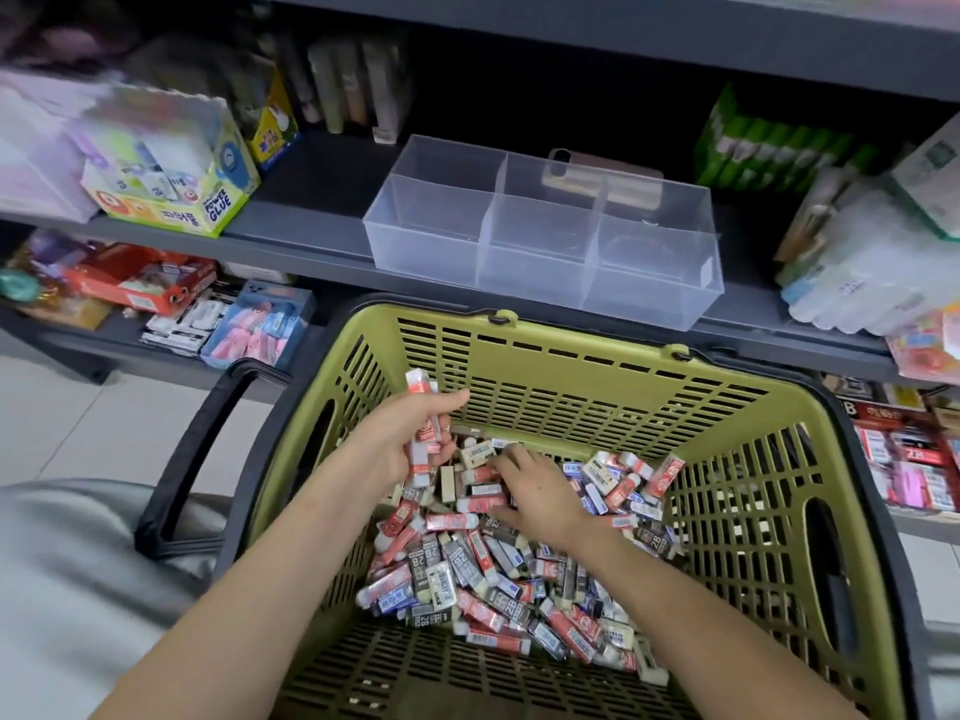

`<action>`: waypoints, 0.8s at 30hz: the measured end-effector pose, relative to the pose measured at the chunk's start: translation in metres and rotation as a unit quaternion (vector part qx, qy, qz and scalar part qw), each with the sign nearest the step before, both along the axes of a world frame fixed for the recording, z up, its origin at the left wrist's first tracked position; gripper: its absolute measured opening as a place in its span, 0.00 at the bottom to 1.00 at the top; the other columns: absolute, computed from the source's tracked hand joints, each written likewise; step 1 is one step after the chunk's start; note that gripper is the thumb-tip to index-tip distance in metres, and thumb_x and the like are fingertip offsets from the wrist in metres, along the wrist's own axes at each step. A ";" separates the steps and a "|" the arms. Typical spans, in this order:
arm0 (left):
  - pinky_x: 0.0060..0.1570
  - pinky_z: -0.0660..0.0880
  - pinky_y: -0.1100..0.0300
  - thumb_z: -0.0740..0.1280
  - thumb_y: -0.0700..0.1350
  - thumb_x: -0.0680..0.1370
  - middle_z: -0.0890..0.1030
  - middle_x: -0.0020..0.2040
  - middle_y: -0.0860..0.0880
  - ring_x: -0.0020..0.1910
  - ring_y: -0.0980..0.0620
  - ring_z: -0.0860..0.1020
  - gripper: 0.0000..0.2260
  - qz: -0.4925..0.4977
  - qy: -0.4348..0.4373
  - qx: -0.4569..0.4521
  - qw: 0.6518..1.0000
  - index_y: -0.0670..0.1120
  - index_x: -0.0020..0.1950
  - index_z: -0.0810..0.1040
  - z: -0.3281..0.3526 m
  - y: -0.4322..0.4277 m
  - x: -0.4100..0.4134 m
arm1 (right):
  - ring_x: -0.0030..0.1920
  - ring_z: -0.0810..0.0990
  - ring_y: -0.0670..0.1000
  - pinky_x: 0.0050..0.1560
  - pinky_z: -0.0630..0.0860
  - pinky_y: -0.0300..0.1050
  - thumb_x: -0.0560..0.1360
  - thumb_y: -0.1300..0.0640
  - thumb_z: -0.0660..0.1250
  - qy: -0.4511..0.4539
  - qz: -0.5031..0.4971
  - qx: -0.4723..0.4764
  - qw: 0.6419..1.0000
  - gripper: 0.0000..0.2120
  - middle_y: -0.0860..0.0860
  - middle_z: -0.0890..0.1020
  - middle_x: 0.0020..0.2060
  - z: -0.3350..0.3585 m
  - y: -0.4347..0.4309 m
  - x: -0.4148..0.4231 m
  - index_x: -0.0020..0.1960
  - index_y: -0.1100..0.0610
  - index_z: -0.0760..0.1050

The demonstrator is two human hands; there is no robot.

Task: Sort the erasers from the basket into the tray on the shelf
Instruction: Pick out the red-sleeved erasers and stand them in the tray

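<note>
1. Nearest to us, our two forearms are reaching down into the green basket, which is sitting in front of the shelf
2. Our left hand is gripping a small stack of red-sleeved erasers, with the fingers curled round them and one white end poking out above the thumb
3. Our right hand is lying palm down just right of that held stack and a little lower. Its fingertips are digging in among the packs, so we cannot tell whether it is pinching one yet
4. The loose erasers are lying mixed below both hands and out to the right, with red, black and blue sleeves jumbled together
5. The clear tray is waiting on the shelf, beyond and above the held stack. We are seeing no erasers in its compartments
6. We are judging this to be the gathering step for the red kind. To do it well:
   - we are picking only red sleeves with the right hand and feeding them across to the left
   - we are laying them long side to long side so the stack is staying square
   - we are stopping before the left grip is overfilling
   - we are then lifting clear of the basket's far wall and filling one compartment only
</note>
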State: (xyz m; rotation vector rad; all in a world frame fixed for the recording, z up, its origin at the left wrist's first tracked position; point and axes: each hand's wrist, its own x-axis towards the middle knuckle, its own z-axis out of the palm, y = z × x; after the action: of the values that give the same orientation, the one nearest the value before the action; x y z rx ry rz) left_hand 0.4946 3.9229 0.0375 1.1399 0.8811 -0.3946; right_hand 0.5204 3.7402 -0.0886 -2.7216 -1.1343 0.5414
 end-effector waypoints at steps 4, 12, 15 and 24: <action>0.29 0.79 0.60 0.74 0.42 0.71 0.76 0.32 0.48 0.27 0.54 0.76 0.10 -0.027 0.007 0.013 1.000 0.41 0.43 0.75 -0.012 -0.002 -0.001 | 0.60 0.70 0.56 0.60 0.66 0.48 0.73 0.45 0.68 0.023 0.028 -0.005 0.999 0.30 0.55 0.73 0.60 -0.004 -0.001 0.010 0.69 0.57 0.66; 0.28 0.75 0.62 0.76 0.43 0.70 0.79 0.43 0.44 0.32 0.52 0.76 0.19 -0.051 0.028 0.063 0.996 0.38 0.56 0.74 -0.045 -0.017 -0.014 | 0.54 0.72 0.54 0.56 0.66 0.47 0.72 0.44 0.65 -0.013 0.015 0.007 1.000 0.21 0.53 0.77 0.52 -0.008 0.001 0.009 0.57 0.58 0.72; 0.30 0.74 0.60 0.74 0.41 0.71 0.79 0.39 0.43 0.32 0.50 0.76 0.15 -0.034 0.013 0.070 0.997 0.38 0.52 0.75 -0.056 -0.020 -0.017 | 0.51 0.72 0.55 0.48 0.63 0.43 0.75 0.46 0.63 -0.032 0.019 0.018 0.999 0.19 0.55 0.78 0.46 -0.012 -0.006 0.008 0.56 0.61 0.72; 0.43 0.76 0.55 0.76 0.52 0.66 0.82 0.47 0.44 0.46 0.48 0.79 0.19 -0.045 -0.020 0.006 0.999 0.45 0.52 0.76 -0.070 -0.041 -0.020 | 0.42 0.79 0.60 0.43 0.76 0.56 0.75 0.53 0.68 0.246 -0.304 0.349 0.851 0.07 0.55 0.83 0.42 0.044 -0.005 -0.028 0.52 0.53 0.77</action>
State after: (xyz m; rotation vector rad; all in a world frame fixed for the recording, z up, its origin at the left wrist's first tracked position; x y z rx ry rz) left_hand 0.4746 3.8818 -0.0323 1.1986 0.8006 -0.4399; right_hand 0.4928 3.7352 -0.0449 -1.9532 -0.2173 0.5327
